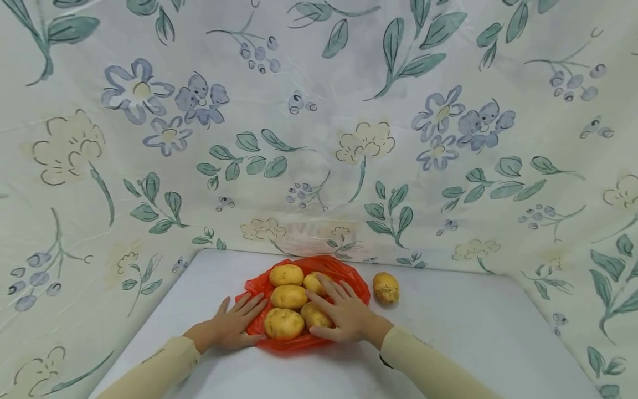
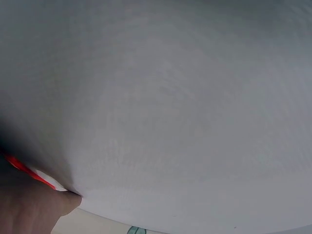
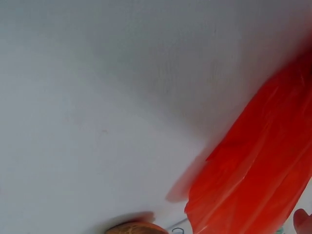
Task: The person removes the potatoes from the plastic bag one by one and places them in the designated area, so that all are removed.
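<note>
Several yellow potatoes (image 1: 283, 324) sit in two rows on a spread red plastic bag (image 1: 279, 346) on the white table. My left hand (image 1: 230, 324) lies flat with fingers spread, pressing the bag's left edge beside the potatoes. Over the right-hand row, my right hand (image 1: 348, 313) reaches with straight, spread fingers and touches the potatoes there, partly hiding them. In the left wrist view only a bit of the left hand (image 2: 36, 207) shows at the lower left. The red bag (image 3: 253, 180) fills the right of the right wrist view.
One loose potato (image 1: 386, 288) rests on the white table (image 1: 448, 327), right of the bag. Behind and at both sides hangs a floral cloth (image 1: 319, 138), meeting the table's back edge.
</note>
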The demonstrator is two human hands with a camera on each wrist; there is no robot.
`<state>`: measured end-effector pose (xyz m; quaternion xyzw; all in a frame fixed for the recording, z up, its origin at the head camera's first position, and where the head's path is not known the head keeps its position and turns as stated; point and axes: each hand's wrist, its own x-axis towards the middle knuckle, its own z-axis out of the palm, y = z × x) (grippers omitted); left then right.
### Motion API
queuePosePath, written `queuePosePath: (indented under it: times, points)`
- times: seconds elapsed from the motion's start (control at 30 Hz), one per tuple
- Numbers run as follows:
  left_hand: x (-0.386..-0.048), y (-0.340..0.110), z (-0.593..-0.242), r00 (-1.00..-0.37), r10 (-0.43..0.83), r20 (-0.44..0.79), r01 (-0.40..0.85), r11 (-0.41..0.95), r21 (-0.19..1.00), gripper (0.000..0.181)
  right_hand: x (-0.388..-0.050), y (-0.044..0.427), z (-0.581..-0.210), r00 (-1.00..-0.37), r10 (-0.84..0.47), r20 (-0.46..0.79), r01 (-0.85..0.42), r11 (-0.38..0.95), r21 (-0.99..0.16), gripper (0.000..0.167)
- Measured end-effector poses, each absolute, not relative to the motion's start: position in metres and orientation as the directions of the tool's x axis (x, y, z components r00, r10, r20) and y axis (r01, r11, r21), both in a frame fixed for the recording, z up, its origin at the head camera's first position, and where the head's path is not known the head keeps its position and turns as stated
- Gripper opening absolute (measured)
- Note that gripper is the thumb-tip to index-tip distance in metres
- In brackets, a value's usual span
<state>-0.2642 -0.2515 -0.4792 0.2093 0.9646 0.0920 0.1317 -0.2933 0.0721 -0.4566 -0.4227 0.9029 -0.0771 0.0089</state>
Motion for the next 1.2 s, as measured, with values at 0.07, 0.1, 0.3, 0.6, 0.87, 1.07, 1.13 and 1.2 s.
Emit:
queuePosePath:
  times: [0.07,0.1,0.3,0.6,0.87,1.07,1.13,1.2]
  points:
    - [-0.263,-0.251,-0.479,-0.88,0.423,-0.218,0.376,0.899,0.225,0.094,-0.292,0.071,-0.458,-0.64,-0.767,0.047,-0.764,0.628,-0.15,0.079]
    - [-0.263,-0.25,-0.479,-0.881,0.42,-0.219,0.374,0.901,0.221,0.093,-0.292,0.07,-0.459,-0.638,-0.769,0.043,-0.764,0.626,-0.154,0.079]
    - [-0.261,-0.249,-0.48,-0.889,0.396,-0.23,0.358,0.914,0.19,0.09,-0.288,0.067,-0.46,-0.624,-0.782,0.009,-0.763,0.606,-0.226,0.087]
    - [-0.259,-0.248,-0.476,-0.892,0.392,-0.224,0.352,0.915,0.198,0.088,-0.284,0.061,-0.461,-0.645,-0.765,0.006,-0.728,0.612,-0.309,0.099]
    - [-0.262,-0.251,-0.479,-0.887,0.405,-0.223,0.358,0.907,0.223,0.092,-0.288,0.06,-0.465,-0.617,-0.785,0.049,-0.763,0.582,-0.28,0.092]
    - [-0.261,-0.251,-0.478,-0.881,0.416,-0.224,0.362,0.899,0.245,0.093,-0.291,0.06,-0.468,-0.628,-0.777,0.039,-0.755,0.596,-0.274,0.083]
    - [-0.261,-0.25,-0.476,-0.882,0.413,-0.227,0.36,0.901,0.241,0.091,-0.291,0.06,-0.47,-0.642,-0.766,0.026,-0.739,0.609,-0.29,0.079]
    - [-0.26,-0.25,-0.476,-0.886,0.403,-0.231,0.352,0.907,0.233,0.09,-0.292,0.059,-0.47,-0.657,-0.754,0.013,-0.721,0.622,-0.306,0.076]
